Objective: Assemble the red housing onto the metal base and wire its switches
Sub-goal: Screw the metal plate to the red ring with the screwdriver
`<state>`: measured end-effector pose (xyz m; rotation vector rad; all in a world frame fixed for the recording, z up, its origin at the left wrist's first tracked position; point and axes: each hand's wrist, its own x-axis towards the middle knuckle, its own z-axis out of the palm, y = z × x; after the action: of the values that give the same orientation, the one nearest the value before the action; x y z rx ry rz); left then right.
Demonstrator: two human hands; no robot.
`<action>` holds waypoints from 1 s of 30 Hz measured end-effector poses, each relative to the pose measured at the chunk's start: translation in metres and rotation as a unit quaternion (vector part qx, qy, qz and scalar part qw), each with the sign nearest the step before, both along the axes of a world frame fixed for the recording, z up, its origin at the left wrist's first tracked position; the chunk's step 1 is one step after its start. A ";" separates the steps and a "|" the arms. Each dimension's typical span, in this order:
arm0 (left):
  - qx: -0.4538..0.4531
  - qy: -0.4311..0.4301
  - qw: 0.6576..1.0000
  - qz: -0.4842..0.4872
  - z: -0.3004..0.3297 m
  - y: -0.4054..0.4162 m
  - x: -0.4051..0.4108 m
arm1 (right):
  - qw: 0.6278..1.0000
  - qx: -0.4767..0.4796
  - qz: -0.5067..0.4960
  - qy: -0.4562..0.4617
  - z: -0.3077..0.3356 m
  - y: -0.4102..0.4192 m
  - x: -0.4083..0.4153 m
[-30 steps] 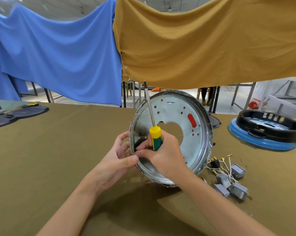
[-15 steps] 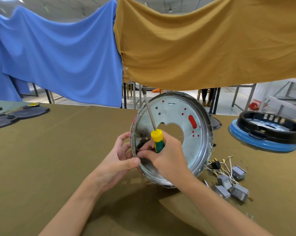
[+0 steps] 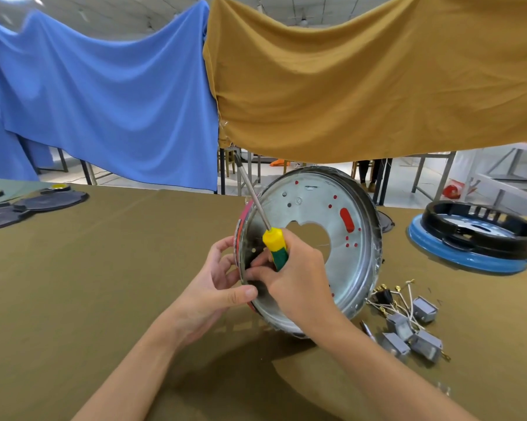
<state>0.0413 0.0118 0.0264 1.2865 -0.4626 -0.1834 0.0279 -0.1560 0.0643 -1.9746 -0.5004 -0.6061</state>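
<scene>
Hands at the tilted metal base [image 3: 309, 208]: left hand [image 3: 212, 291] clamps its rim, right hand [image 3: 295, 278] grips the screwdriver [image 3: 274, 246], fingers curled round the handle.

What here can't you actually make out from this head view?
- Fingertips of the right hand inside the metal base: hidden by the hand itself.
- Red housing: only a sliver shows behind the base's rim.
- Screwdriver tip: blurred against the background.
- Switches: terminals too small.
</scene>
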 end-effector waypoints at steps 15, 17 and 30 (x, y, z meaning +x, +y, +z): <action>-0.038 0.041 0.998 0.034 0.002 -0.003 -0.003 | 0.997 -0.067 0.013 -0.028 0.010 -0.003 0.000; -0.036 0.044 0.998 0.036 0.002 -0.002 -0.003 | 0.998 -0.063 0.008 -0.023 0.011 -0.004 0.001; -0.003 0.006 0.999 0.046 0.000 -0.006 -0.006 | 0.997 -0.070 0.002 0.031 0.013 -0.002 0.001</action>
<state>0.0352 0.0060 0.0268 1.2977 -0.3921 -0.1132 0.0286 -0.1576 0.0774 -2.1176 -0.5200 -0.5182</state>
